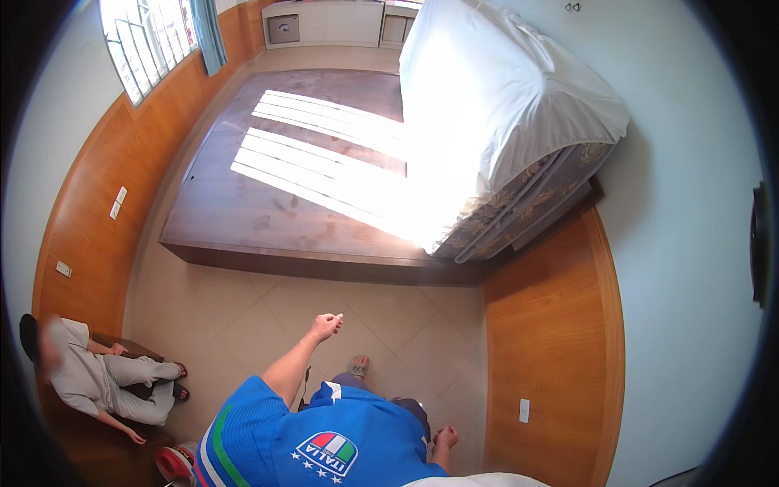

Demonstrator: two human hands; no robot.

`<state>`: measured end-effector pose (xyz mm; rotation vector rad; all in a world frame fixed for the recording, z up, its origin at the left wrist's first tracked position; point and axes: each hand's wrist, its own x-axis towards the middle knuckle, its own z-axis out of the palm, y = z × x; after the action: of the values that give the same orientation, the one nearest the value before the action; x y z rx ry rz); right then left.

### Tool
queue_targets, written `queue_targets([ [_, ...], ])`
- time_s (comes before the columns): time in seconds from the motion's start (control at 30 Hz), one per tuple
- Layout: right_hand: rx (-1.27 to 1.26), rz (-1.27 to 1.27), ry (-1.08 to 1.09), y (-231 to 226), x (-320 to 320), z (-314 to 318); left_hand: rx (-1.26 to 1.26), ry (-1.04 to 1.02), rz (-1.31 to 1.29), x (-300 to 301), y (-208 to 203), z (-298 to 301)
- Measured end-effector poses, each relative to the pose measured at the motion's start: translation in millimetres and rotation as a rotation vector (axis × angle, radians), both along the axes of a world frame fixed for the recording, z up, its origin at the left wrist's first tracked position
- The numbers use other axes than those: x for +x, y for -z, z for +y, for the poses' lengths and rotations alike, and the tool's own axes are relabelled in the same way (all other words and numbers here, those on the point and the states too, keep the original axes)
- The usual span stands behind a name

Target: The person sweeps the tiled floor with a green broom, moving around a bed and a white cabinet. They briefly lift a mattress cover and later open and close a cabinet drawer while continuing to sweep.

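Note:
My left arm reaches forward over the tiled floor, and my left hand [327,326] is closed into a loose fist with nothing visible in it. It is in the air, short of the dark brown wooden bed base [324,258], and touches nothing. My right hand [445,438] hangs low beside my right thigh, its fingers curled in and apparently holding nothing. Ahead on the right, a patterned mattress [527,191] stands on edge on the base, leaning to the wall. A white sheet [487,105] drapes over most of it.
Someone in light clothes [89,369] sits at the left by the wood-panelled wall [89,211]. Close to my left side is a red and white object [173,463]. A barred window [146,40], a blue curtain [208,36] and a low cabinet [341,24] are farther off.

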<state>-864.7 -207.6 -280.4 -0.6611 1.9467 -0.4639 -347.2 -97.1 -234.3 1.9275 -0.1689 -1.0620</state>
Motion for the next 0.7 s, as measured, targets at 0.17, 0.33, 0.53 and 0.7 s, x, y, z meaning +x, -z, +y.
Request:
queue_targets([
  [0.17, -0.076, -0.052, -0.119, 6.8, 35.3, -67.9, 0.000, -0.096, -0.001, 29.8, 2.6, -26.4],
  [0.33, -0.036, -0.052, -0.143, 4.7, 60.5, -115.6, 0.347, -0.081, 0.189, -7.4, 67.2, 35.9],
  [0.53, 0.302, 0.008, -0.240, 22.2, 67.1, -152.3, 0.602, -0.208, 0.320, -59.5, 57.7, 80.9],
  [0.7, 0.306, -0.019, -0.472, 41.4, 91.9, -234.2, 0.458, -0.371, 0.192, -37.1, 34.4, 29.4],
])
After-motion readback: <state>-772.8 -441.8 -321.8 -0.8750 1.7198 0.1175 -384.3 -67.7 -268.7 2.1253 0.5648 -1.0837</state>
